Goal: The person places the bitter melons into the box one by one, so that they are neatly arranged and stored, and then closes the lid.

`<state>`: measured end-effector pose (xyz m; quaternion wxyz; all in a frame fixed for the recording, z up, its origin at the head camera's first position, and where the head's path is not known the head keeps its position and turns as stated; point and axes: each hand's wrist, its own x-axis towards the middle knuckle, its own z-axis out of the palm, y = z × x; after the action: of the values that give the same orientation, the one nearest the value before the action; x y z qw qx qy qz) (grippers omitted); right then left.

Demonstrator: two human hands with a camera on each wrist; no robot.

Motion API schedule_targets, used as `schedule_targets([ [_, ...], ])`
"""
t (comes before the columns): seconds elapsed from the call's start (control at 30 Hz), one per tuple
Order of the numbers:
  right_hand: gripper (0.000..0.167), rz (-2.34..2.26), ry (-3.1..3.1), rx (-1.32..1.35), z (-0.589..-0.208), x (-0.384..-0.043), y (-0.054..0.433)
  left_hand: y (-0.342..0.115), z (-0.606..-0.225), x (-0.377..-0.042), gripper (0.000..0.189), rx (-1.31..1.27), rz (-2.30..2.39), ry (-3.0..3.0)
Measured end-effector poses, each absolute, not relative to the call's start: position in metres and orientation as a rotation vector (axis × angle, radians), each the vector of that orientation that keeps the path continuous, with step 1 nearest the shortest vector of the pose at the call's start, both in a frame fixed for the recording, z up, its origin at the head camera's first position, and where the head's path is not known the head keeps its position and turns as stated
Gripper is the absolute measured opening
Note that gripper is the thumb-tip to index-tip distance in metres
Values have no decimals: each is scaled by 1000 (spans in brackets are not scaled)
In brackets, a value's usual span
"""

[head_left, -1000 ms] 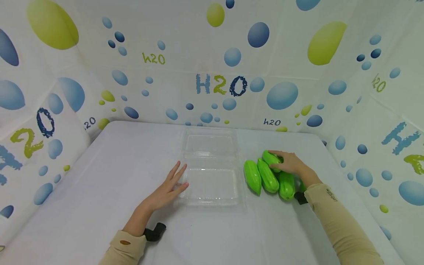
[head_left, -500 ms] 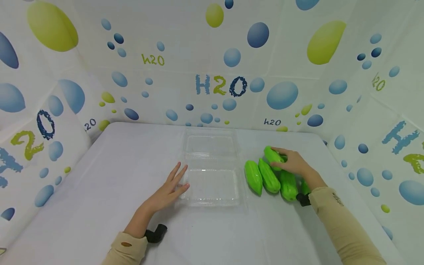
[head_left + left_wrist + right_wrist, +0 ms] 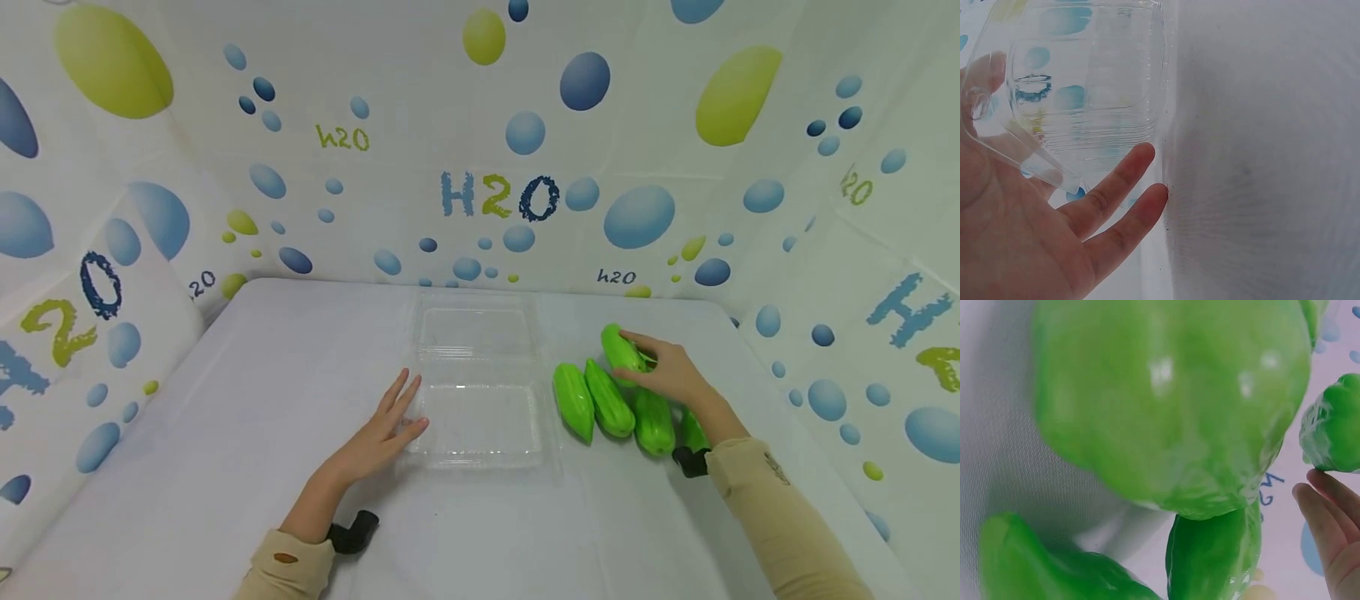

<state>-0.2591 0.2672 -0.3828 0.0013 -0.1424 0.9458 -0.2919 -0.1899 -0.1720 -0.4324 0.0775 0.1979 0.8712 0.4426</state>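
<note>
In the head view my right hand [image 3: 669,373] holds a glossy green ridged gourd [image 3: 619,348] between thumb and fingers. The same held gourd [image 3: 1339,428] shows at the right of the right wrist view, fingers curving beneath it. Close around that hand lie several more green gourds, among them one pointed toward me [image 3: 573,402] and one under the wrist [image 3: 655,425]. My left hand [image 3: 371,446] lies with spread, straight fingers at the left edge of a clear plastic clamshell box [image 3: 480,461], opened flat. The left wrist view shows part of that hand through the clear plastic [image 3: 1094,75].
A white cloth covers the table [image 3: 450,542]. Another gourd [image 3: 693,432] lies partly hidden behind the right wrist. Behind and at both sides hang white curtains [image 3: 405,158] printed with bubbles and lettering.
My right hand has shifted slightly to the right with the held gourd, whose far end now points farther back. The left hand stays by the clamshell box.
</note>
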Motion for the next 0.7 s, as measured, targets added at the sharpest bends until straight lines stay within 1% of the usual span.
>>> schedule_targets([
  [0.27,76,-1046,2974,-438,-383,-256,264,-173,-434,-190,71,587,1319,2618],
  [0.7,76,-1126,3004,-374,-383,-249,251,-173,-434,-191,71,586,1349,2590],
])
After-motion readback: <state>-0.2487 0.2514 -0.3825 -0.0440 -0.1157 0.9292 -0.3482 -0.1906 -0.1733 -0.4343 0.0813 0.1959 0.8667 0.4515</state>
